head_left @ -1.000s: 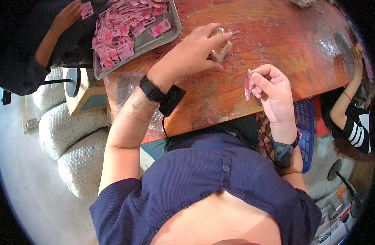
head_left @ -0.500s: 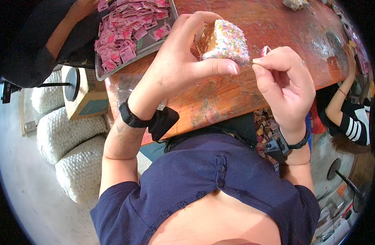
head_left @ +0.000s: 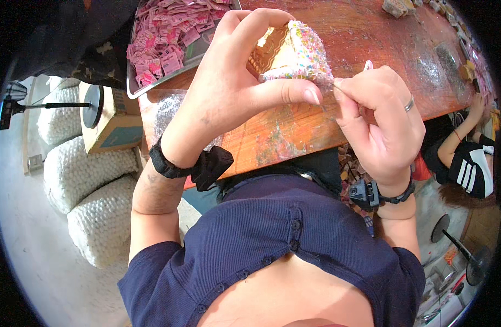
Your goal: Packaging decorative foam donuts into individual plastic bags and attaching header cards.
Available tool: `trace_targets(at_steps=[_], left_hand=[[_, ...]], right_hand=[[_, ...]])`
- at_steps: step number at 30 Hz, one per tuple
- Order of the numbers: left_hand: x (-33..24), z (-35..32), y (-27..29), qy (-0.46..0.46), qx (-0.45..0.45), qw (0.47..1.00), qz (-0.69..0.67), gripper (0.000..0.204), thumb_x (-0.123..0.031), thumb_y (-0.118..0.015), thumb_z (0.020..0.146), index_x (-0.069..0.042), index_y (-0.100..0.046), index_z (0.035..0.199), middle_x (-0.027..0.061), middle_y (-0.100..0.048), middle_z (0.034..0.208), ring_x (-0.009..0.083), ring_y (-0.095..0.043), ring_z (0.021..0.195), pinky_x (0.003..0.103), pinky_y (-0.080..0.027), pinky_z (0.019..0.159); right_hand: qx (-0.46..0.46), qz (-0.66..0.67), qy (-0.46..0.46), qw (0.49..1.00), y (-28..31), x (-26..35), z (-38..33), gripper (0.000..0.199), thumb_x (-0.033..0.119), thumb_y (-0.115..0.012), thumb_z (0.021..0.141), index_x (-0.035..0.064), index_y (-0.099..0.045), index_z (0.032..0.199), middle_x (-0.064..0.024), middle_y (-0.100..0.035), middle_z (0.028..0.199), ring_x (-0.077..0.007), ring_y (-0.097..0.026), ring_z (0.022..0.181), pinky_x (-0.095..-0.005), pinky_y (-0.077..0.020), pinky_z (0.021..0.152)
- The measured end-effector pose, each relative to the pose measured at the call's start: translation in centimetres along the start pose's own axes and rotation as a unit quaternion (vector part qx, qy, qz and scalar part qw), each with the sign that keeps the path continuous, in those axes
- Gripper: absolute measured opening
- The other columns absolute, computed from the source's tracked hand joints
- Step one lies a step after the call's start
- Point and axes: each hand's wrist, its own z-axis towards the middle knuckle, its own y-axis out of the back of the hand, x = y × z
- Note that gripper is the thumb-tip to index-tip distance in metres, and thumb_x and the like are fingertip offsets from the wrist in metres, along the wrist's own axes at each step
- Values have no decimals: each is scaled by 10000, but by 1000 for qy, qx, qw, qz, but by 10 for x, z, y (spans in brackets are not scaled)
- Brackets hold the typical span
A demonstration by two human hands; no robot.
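A: Far left, at nine o'clock?
B: White sacks (head_left: pixel 92 196) stacked on the floor, a cardboard box (head_left: pixel 111 122) above them, a stand's round base beside it. Not in use.

A: Moving right.
B: A metal tray (head_left: pixel 131 90) at eleven o'clock on the tabletop (head_left: pixel 294 139), heaped with small pink packets (head_left: pixel 166 38). It sits just beyond the left hand, within easy reach.

A: The left hand?
B: Left hand (head_left: pixel 228 92) is lifted off the tabletop at twelve o'clock. Its grip is closed on a cake (head_left: pixel 291 52), a wedge with a brown base and a white top of coloured sprinkles; thumb below, fingers over the top. Held up and tilted toward the face, likely so the near edge can be seen and worked.

A: And the right?
B: Right hand (head_left: pixel 378 122), at one o'clock, touches the cake's right edge. Its grip is pinched shut on a thin clear film (head_left: pixel 337 84) at that edge. A ring is on one finger.

A: Beyond that?
B: At three o'clock, another person (head_left: pixel 468 158) in a black striped sleeve, apart from this work.
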Motion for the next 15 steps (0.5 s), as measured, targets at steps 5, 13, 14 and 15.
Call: trace_targets(at_steps=[5, 13, 14, 15], left_hand=[[1, -3, -1, -9, -9, 1000, 19, 913, -573, -827, 595, -45, -517, 1273, 45, -484, 1082, 160, -459, 944, 282, -399, 819], [-6, -5, 0, 2, -10, 998, 61, 899, -552, -843, 574, -49, -540, 1253, 72, -507, 1129, 208, -497, 1031, 317, -415, 886], [-6, -4, 0, -3, -11, 998, 60, 897, -546, -848, 567, -49, -543, 1249, 79, -513, 1130, 219, -505, 1044, 326, -418, 894], [-6, -4, -1, -8, -12, 998, 59, 895, -540, -853, 561, -49, -546, 1244, 85, -518, 1131, 231, -513, 1057, 336, -422, 903]], right_hand=[[-6, -10, 43, 999, -3, -5, -3, 201, -140, -678, 728, -30, -636, 891, -101, -603, 763, -222, -576, 675, -297, -464, 598], [20, -26, 12, 999, 0, -1, -7, 304, -78, -711, 606, -8, -643, 894, -117, -598, 824, -288, -604, 757, -382, -532, 724], [23, -27, 18, 999, 0, -1, -8, 316, -71, -711, 601, -9, -642, 902, -118, -596, 824, -291, -602, 760, -388, -530, 730], [23, -27, 18, 999, 0, 0, -8, 316, -71, -711, 601, -9, -642, 902, -118, -596, 824, -291, -602, 760, -388, -530, 730]])
